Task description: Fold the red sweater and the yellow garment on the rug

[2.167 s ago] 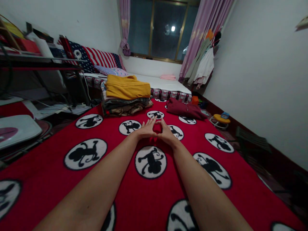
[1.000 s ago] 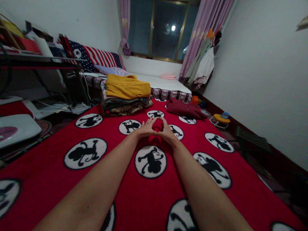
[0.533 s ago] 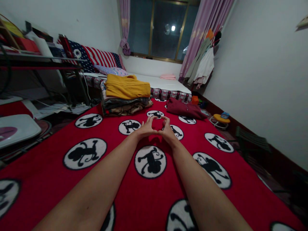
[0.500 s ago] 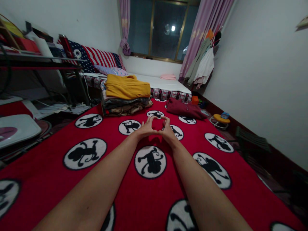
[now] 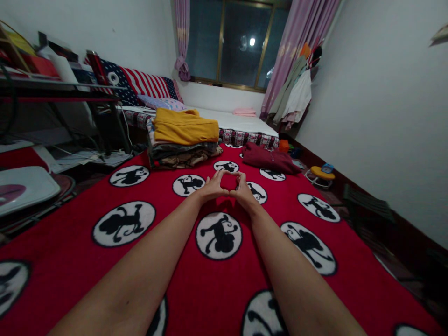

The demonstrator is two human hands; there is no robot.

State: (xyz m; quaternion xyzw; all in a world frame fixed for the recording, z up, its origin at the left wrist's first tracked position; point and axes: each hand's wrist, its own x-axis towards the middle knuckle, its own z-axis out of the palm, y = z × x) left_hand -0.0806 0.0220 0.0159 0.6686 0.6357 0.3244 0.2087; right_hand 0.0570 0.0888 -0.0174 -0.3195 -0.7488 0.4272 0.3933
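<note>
Both my forearms stretch out over a red blanket (image 5: 168, 219) printed with white circles and black cartoon figures. My left hand (image 5: 211, 186) and my right hand (image 5: 244, 192) rest with their heels on the blanket. Their fingers are arched and bent, and the fingertips of the two hands meet, ringing a small gap of red cloth. Neither hand holds anything. Beyond the hands lies a stack of folded clothes (image 5: 184, 142) with a yellow garment (image 5: 185, 126) on top. To its right is a dark red garment (image 5: 268, 158), loosely heaped.
A low bed (image 5: 241, 123) runs under the window at the back. A dark metal rack (image 5: 63, 88) with boxes stands at the left, a white board (image 5: 24, 184) below it. Clothes hang (image 5: 297, 93) at the right curtain; a small yellow stool (image 5: 320, 173) sits by the right wall.
My fingers were stretched straight with tips touching; they have since curled inward, and the gap between the hands has become rounder. The arms have stayed in place.
</note>
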